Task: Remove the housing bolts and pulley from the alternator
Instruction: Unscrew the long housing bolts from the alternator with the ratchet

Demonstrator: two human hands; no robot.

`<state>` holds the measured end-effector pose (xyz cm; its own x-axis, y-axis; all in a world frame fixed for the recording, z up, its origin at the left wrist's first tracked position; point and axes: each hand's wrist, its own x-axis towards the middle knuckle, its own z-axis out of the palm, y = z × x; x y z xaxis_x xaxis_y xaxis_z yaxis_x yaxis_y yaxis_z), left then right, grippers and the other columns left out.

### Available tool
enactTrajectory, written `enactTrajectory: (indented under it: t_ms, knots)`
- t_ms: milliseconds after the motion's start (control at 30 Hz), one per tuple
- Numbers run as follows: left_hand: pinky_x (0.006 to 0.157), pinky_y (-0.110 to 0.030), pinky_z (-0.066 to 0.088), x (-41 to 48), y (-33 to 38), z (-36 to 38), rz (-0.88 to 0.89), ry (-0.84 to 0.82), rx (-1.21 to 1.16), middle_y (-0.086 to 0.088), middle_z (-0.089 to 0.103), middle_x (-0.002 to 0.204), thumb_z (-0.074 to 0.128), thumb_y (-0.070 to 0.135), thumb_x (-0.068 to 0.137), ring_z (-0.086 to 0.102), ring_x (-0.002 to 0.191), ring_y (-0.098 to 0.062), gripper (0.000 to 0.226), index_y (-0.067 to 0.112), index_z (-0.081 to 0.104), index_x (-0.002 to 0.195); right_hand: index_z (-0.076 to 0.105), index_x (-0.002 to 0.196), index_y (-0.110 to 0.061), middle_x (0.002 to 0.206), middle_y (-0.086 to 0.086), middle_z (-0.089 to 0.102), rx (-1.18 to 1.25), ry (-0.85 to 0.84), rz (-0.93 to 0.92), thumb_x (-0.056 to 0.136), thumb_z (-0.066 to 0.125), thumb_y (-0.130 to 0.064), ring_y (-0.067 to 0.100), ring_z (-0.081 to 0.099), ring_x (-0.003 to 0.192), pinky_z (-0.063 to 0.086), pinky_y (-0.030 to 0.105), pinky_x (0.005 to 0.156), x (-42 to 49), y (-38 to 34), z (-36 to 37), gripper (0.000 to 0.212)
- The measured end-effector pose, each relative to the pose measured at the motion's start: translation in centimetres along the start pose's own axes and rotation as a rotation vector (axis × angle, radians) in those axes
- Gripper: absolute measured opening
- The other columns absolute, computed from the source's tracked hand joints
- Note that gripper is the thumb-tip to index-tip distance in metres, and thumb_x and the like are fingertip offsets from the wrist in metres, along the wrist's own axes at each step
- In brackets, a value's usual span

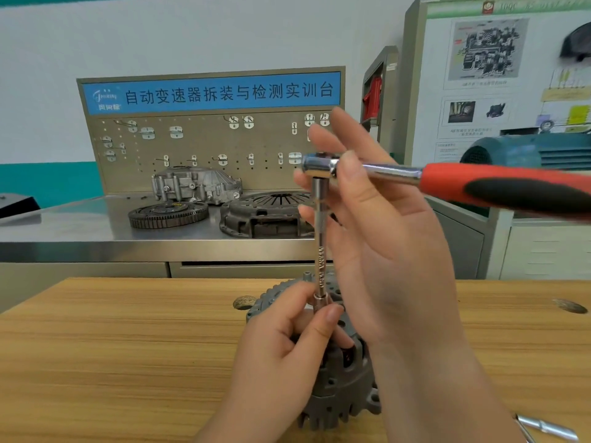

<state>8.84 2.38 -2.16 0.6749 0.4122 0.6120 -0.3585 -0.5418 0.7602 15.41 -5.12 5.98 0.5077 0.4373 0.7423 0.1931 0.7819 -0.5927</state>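
Alternator (pixel 339 385): grey, finned housing, standing on the wooden surface (pixel 128 346) at its near middle, partly covered by the hands.
Ratchet (pixel 479 183): red and black handle pointing right, head raised well above the alternator.
Extension bar (pixel 320 238): upright, running from the ratchet head down to the alternator's top.
Left hand (pixel 281 356): pinches the bar's lower end.
Right hand (pixel 383 244): holds the ratchet head between thumb and long fingers.
Steel surface (pixel 80 225) behind: toothed ring (pixel 168 214), clutch cover (pixel 265 215).
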Motion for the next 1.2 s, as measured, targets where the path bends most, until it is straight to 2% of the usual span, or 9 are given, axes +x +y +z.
enactTrajectory:
  t_ms: [100,267,467,600,733,833,1000,1100,1200]
  knots:
    - [0.049,-0.008,0.034,-0.05,0.17,-0.01,0.011,0.009,-0.012,0.017,0.063,0.055,0.057,0.053,0.086,0.046,0.046,0.0,0.025,0.031,0.065,0.092,0.065,0.115,-0.031,0.121,-0.012,0.068,0.055,-0.02,0.014,0.088,0.054,-0.032,0.017,0.071,0.093,0.053,0.027,0.082,0.01,0.04,0.08,0.028]
    - [0.055,-0.013,0.041,-0.3,0.34,-0.18,0.065,-0.042,0.082,0.024,0.068,0.073,0.04,0.057,0.085,0.056,0.059,-0.01,0.029,0.049,0.058,0.106,0.057,0.121,-0.024,0.105,-0.001,0.075,0.126,-0.036,0.162,0.084,0.042,-0.05,0.019,0.072,0.08,0.057,0.028,0.081,0.11,0.03,-0.34,0.048]
    - [0.049,-0.013,0.04,0.0,-0.01,-0.06,0.005,-0.001,-0.004,0.016,0.07,0.065,0.054,0.043,0.083,0.05,0.05,-0.003,0.016,0.047,0.062,0.096,0.067,0.11,-0.033,0.124,-0.009,0.067,-0.016,-0.023,-0.015,0.087,0.056,-0.029,0.015,0.065,0.111,0.051,0.029,0.092,0.02,0.1,0.1,0.026]
    - [0.049,-0.012,0.039,-0.18,0.0,-0.13,0.033,-0.021,0.013,0.019,0.068,0.066,0.052,0.053,0.083,0.049,0.05,-0.002,0.018,0.046,0.061,0.098,0.062,0.117,-0.032,0.119,-0.007,0.069,0.058,-0.046,0.045,0.089,0.053,-0.04,0.019,0.072,0.09,0.054,0.026,0.086,0.03,0.08,-0.11,0.031]
    - [0.057,-0.024,0.046,-0.34,0.33,-0.19,0.08,-0.058,0.094,0.023,0.07,0.078,0.039,0.058,0.086,0.061,0.065,-0.016,0.028,0.052,0.057,0.107,0.058,0.119,-0.02,0.096,0.003,0.076,0.103,-0.051,0.161,0.083,0.036,-0.053,0.019,0.072,0.073,0.056,0.025,0.076,0.19,0.05,-0.53,0.053]
    - [0.05,-0.011,0.04,-0.26,0.43,-0.13,0.052,-0.036,0.057,0.022,0.067,0.065,0.051,0.05,0.085,0.054,0.053,-0.004,0.019,0.052,0.059,0.102,0.066,0.111,-0.026,0.095,-0.002,0.076,0.007,-0.011,0.093,0.084,0.045,-0.054,0.014,0.071,0.078,0.055,0.023,0.074,0.12,0.36,-0.33,0.043]
    - [0.048,-0.009,0.037,-0.1,0.35,-0.06,0.005,0.008,-0.013,0.018,0.063,0.054,0.056,0.05,0.088,0.047,0.047,0.001,0.016,0.036,0.063,0.093,0.065,0.116,-0.031,0.12,-0.014,0.068,-0.036,-0.008,-0.02,0.086,0.057,-0.03,0.012,0.066,0.094,0.05,0.027,0.082,-0.01,0.35,0.12,0.031]
    - [0.049,-0.009,0.036,-0.14,0.36,-0.08,0.032,-0.018,0.017,0.02,0.064,0.059,0.054,0.053,0.084,0.047,0.048,0.0,0.021,0.037,0.063,0.095,0.064,0.114,-0.031,0.116,-0.008,0.071,0.072,-0.034,0.049,0.088,0.052,-0.039,0.017,0.072,0.087,0.053,0.024,0.076,0.08,0.16,-0.25,0.029]
    - [0.054,-0.012,0.038,-0.22,0.33,-0.01,0.068,-0.03,0.07,0.024,0.067,0.07,0.042,0.057,0.084,0.052,0.056,-0.008,0.028,0.045,0.06,0.102,0.056,0.122,-0.022,0.102,0.0,0.075,0.151,-0.032,0.155,0.085,0.041,-0.049,0.017,0.072,0.073,0.056,0.025,0.072,0.11,0.02,-0.34,0.049]
